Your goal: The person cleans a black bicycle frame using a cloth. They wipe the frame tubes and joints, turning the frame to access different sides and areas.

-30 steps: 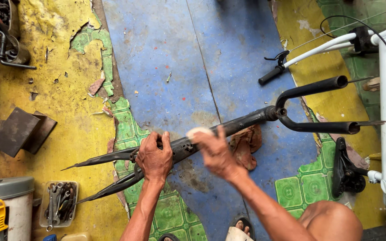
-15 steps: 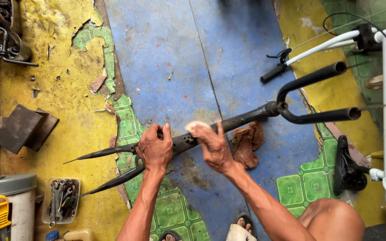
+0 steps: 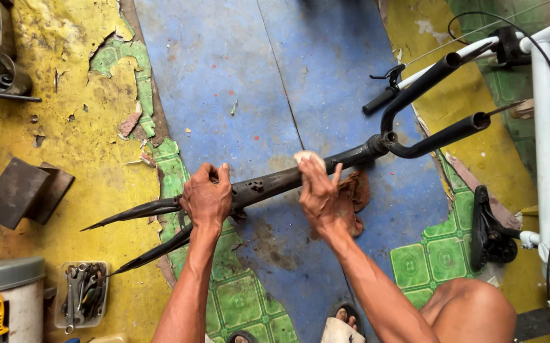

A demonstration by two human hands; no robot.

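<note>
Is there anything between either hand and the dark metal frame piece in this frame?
Left hand grips the dark frame piece bare, with nothing between. Right hand presses a small pale pad against the tube, so that pad lies between its fingertips and the metal.

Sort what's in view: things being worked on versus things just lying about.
In hand:
left hand gripping the black bike frame
right hand pressing a pale pad on it

Lying about:
brown rag
tray of wrenches
dark metal blocks
white bicycle
</note>
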